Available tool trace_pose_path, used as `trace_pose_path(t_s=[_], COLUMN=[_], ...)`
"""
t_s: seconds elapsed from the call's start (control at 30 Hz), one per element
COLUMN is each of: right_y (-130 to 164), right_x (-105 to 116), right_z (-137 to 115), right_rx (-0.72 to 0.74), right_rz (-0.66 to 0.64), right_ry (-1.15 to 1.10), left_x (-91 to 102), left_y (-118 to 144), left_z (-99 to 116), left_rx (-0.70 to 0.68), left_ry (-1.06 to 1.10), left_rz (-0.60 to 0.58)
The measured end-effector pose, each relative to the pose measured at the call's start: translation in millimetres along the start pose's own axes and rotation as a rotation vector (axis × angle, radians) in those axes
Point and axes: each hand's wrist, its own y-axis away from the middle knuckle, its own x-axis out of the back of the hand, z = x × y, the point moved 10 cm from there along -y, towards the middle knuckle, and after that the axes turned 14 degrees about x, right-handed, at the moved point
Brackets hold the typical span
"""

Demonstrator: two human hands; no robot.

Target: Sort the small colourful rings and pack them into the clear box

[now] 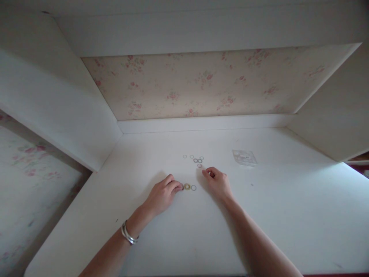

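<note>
My left hand [163, 195], with a silver bracelet [128, 234] on its wrist, rests on the white table with its fingers closed. At its fingertips shows the edge of a small ring [182, 187], mostly covered by the fingers. Directly right of that lie a yellow ring [187, 184] and a thin grey ring [193, 185], in a row. My right hand [218, 184] is closed in a pinch; what it holds, if anything, cannot be made out. Just beyond its fingertips is a reddish ring [200, 164], below a cluster of grey rings [196, 158].
Two thin pale rings [185, 155] [191, 155] lie left of the cluster. A clear plastic case or bag [244, 158] sits at the right. White panels [325, 111] close in both sides of the table [288, 215], and a low white ledge [201, 123] runs along the back.
</note>
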Motion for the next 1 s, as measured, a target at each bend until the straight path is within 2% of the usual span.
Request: trace_pose_path(t_s=[0.4, 0.57, 0.77, 1.0], right_y=[-0.4, -3.0, -4.7, -7.6], right_x=[-4.0, -3.9, -12.4, -13.5], right_z=[1.4, -11.3, -24.6, -23.4], right_rx=[0.011, 0.139, 0.215, 0.213], right_rz=[-0.029, -0.045, -0.162, -0.155], right_ry=[0.022, 0.130, 0.332, 0.342], left_x=[-17.6, -18.8, -6.6, 6.5], left_y=[0.3, 0.9, 0.7, -7.8], left_z=[-6.4, -7.7, -12.0, -43.9], left_rx=[-0.031, -0.014, 0.057, 0.258], left_ry=[-0.125, -0.114, 0.069, 0.268], left_rz=[-0.016, -0.025, 0.005, 0.104])
